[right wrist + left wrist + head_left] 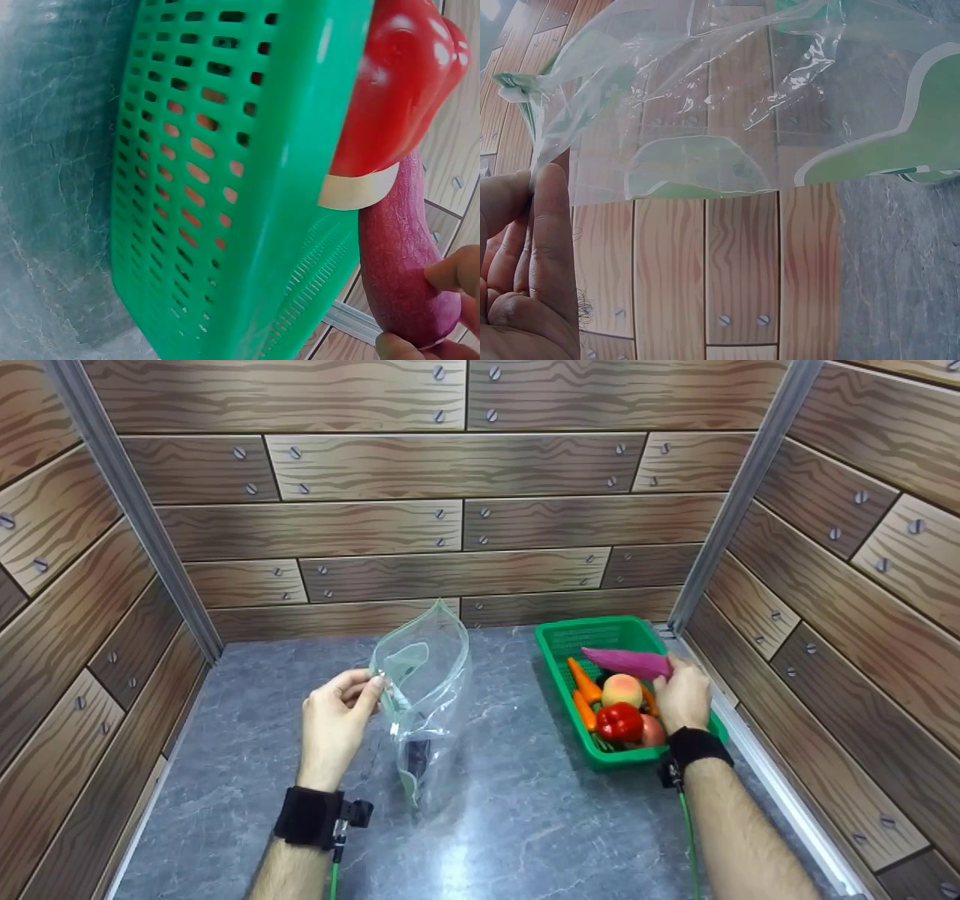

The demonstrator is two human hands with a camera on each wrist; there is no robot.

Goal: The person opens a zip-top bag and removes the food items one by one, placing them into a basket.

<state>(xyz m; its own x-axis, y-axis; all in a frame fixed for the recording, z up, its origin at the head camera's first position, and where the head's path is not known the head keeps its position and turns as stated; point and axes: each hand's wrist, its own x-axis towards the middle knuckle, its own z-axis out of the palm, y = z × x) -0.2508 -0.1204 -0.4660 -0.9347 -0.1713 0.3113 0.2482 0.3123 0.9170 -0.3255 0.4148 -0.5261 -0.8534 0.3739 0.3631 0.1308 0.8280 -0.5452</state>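
Note:
By its upper edge, my left hand point(341, 709) pinches a clear plastic bag point(450, 697) with green trim, between thumb and fingers. The bag stands with its mouth spread; a dark shape point(417, 757) shows through its lower part. My right hand point(684, 694) grips the thick end of a purple sweet potato point(626, 661) over the green basket point(551, 660). In the right wrist view, fingers and thumb close round the end of the sweet potato point(401, 262). Beneath it in the basket lie a peach point(622, 690), a red bell pepper point(619, 722) and several carrots point(584, 710).
A reddish round fruit point(652, 730) sits beside the pepper at the basket's near end. The grey marbled tabletop point(247, 750) is bounded by wood-patterned walls point(375, 525) at the back and both sides. A metal rail point(780, 802) runs along the right edge.

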